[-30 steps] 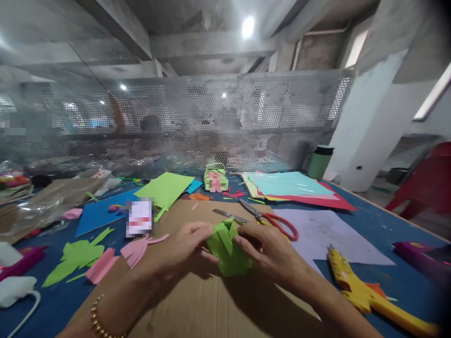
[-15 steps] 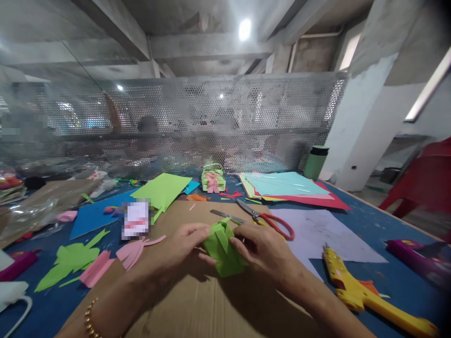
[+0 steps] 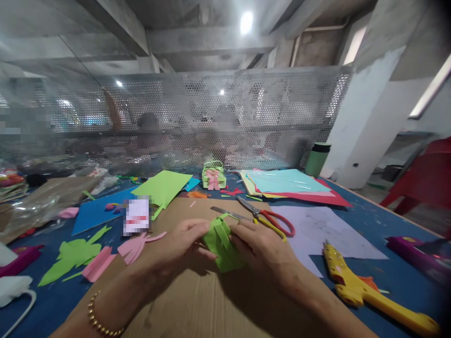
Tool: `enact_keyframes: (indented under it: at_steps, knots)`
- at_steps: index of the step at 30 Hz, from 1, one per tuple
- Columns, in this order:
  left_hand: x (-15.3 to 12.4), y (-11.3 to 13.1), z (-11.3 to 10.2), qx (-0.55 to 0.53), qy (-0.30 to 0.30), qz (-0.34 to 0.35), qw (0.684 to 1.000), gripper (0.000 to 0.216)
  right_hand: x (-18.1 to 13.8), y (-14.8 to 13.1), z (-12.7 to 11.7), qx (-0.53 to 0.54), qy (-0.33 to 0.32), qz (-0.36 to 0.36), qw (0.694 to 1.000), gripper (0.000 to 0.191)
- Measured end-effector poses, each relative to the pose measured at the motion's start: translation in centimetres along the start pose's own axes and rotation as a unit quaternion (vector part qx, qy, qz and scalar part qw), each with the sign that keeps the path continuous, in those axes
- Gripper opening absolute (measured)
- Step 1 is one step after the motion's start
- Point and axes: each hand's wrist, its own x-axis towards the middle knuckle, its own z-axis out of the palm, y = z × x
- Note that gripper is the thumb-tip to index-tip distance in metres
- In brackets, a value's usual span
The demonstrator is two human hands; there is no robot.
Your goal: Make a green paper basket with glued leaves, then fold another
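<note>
A folded light-green paper piece [image 3: 225,251] is held between my two hands, above a brown cardboard sheet [image 3: 197,310]. My left hand [image 3: 188,241] pinches its left side, thumb on top. On its right side my right hand [image 3: 255,246] is closed around the edge, and the fingers cover part of the paper. Just beyond the hands lie scissors [image 3: 278,223] with red and yellow handles, blades apart. A metal ruler or blade [image 3: 227,212] lies behind the green piece, partly hidden by it.
A yellow glue gun [image 3: 362,291] lies at right beside lilac paper [image 3: 338,230]. Pink strips [image 3: 136,246] and green cut-outs [image 3: 75,256] are at left. A small green paper basket [image 3: 213,176] with a pink bow stands behind, near stacked coloured sheets [image 3: 289,180] and a green bottle [image 3: 317,159].
My right hand has shifted slightly over the green paper, its fingers now covering more of the right side. The left hand keeps its grip. The view has tilted slightly.
</note>
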Motion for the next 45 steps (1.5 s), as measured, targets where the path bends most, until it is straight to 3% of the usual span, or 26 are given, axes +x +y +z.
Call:
enact_keyframes:
  at_steps: [7, 11, 18, 26, 34, 40, 45]
  knots:
    - [-0.2, 0.5, 0.3, -0.007, -0.002, -0.014, 1.000, 0.038, -0.1, 0.2, -0.5, 0.070, -0.027, -0.014, 0.997, 0.026]
    - [-0.2, 0.6, 0.2, -0.010, -0.009, 0.026, 1.000, 0.032, 0.0, 0.0, -0.9, 0.091, -0.046, -0.002, 0.995, 0.034]
    - [0.0, 0.4, 0.1, -0.018, 0.009, 0.010, 1.000, 0.029, 0.1, -0.6, -1.0, -0.004, -0.083, 0.035, 0.996, 0.018]
    - [0.4, 0.2, -0.4, -0.032, 0.012, 0.023, 0.999, 0.030, -0.1, -1.7, -1.4, -0.003, -0.065, 0.017, 0.998, 0.034]
    - [0.5, 0.5, -0.2, -0.027, 0.009, 0.023, 0.999, 0.031, 0.0, -1.5, -1.0, -0.003, -0.077, 0.020, 0.997, 0.028]
    - [0.4, 0.3, -0.1, -0.044, 0.016, 0.028, 0.998, 0.032, -0.5, -0.8, 0.1, -0.044, -0.051, -0.012, 0.998, 0.035]
    - [0.5, 0.4, 0.3, -0.072, 0.013, 0.052, 0.996, 0.032, -0.5, -1.0, -0.1, -0.073, 0.018, -0.057, 0.996, 0.044]
